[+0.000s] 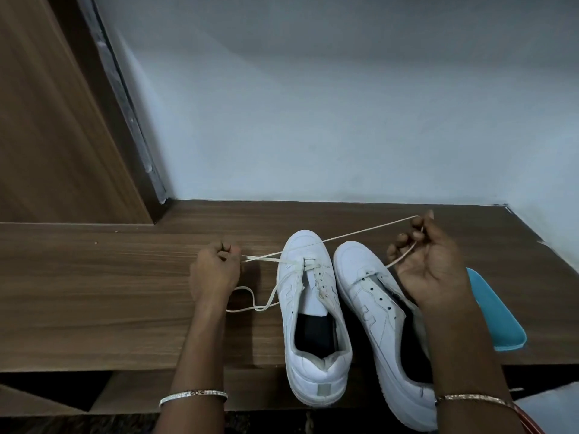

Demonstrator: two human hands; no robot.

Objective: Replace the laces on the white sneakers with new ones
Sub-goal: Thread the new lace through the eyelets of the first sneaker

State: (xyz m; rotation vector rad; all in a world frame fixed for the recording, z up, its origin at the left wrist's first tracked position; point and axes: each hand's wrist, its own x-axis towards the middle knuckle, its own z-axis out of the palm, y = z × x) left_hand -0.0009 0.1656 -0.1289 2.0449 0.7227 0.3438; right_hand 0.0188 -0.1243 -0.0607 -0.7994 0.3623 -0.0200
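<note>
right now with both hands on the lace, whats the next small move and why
Probably thread the part held by the right hand into the next empty eyelet of the left sneaker: the lace crosses only the eyelets nearest its toe, those above are bare, and the left hand pinches the other side taut.

One view only: head-worn, wide-angle. Faces forward and down across the bench toward the wall behind it. Close range: forearms enter from the bottom edge, left hand and right hand at mid-frame. Bench's near edge shows low in frame.
</note>
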